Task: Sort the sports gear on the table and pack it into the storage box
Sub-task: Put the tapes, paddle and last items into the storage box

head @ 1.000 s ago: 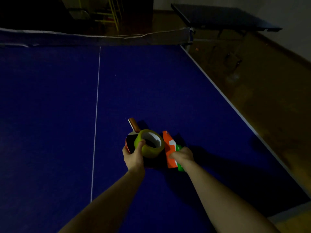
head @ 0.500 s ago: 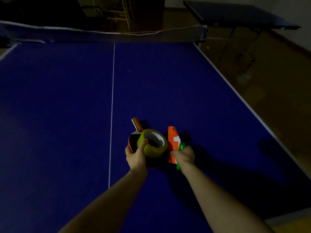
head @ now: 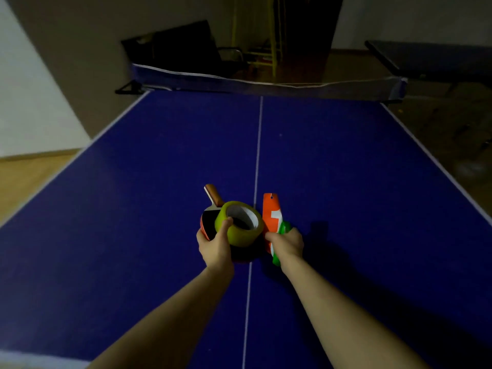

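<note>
Far left: pale wall (head: 29, 102) and wood floor (head: 24, 177) beyond the left edge of the blue ping-pong table (head: 133, 209). Table fills most of the view, white border lines along both side edges, white centre line (head: 257, 155) running from the near edge up to the net (head: 266, 85) at the far edge. Net sags a bit, white tape on top.

Left forearm comes in from the near edge, left of the centre line. Left hand (head: 217, 246) is raised over the table middle, fingers curled, gripping two things at once: a ping-pong paddle (head: 209, 222) (black rubber face up, red edge showing, brown wooden handle pointing away toward the net) and a yellow-green roll of tape (head: 239, 226) sitting on the paddle face. Thumb hooks over the roll's rim into the white core. Fingers under the paddle are hidden.

Just right of the roll, about on the centre line: an orange-and-white flat pack (head: 271, 217) with a hang hole at its far end, held together with a green item (head: 285, 229) I can't identify. Right hand (head: 286, 245) grips both, fingers wrapped around; green end sticks out below the hand. Roll and orange pack are nearly touching, contact unclear.

Hand shadows fall on the table to the right. Behind the net: dark folded table panel (head: 181, 46), yellow metal frame (head: 274, 35). Far right: second dark table (head: 431, 57), dim floor.

Storage box: not located in this view. Lighting poor.
</note>
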Available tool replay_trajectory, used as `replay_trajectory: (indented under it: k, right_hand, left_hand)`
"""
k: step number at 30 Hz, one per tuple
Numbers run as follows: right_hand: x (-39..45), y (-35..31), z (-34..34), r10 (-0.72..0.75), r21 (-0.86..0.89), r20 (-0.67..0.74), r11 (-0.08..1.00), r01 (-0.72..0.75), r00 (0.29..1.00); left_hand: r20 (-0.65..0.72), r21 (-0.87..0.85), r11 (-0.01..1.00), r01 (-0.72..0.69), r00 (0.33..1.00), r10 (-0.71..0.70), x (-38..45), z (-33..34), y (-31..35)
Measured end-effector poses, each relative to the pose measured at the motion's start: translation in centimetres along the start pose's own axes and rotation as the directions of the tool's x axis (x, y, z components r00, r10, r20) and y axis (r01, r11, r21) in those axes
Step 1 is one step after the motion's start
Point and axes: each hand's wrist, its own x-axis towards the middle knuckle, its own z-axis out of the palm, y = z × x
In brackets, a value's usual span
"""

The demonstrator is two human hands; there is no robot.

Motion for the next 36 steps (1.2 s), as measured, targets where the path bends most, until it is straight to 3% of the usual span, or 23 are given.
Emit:
replay_trajectory:
  k: [12,18,24,33,36]
  right_hand:
    - [-4.5,-2.1,13.9,-0.086,-0.194,0.386,0.966,0.172,0.919]
    - [-10.6,0.0,22.9,-0.03,-0.255,0.591,0.941,0.222,0.806]
    - [-18.3,1.8,33.4,-0.119,-0.279,0.721,0.852,0.444,0.682]
    - [-31.0,8.7,47.8,0.0,-0.327,0.859,0.769,0.549,0.511]
    - [-34.1,10.4,51.2,-0.003,-0.341,0.891,0.657,0.672,0.455]
  left_hand:
    - [-0.341,-0.177,0.978,-0.111,0.939,0.045,2.1,-12.3,5.5]
    - [-0.548,-0.248,0.949,-0.195,0.836,0.029,3.1,-22.6,6.8]
    - [-0.654,-0.348,0.893,-0.284,0.756,-0.014,4.3,-34.5,9.0]
    - [-0.784,-0.35,0.86,-0.371,0.619,-0.051,3.6,-53.4,11.4]
    - [-0.838,-0.34,0.858,-0.384,0.538,-0.091,3.6,-57.4,10.8]
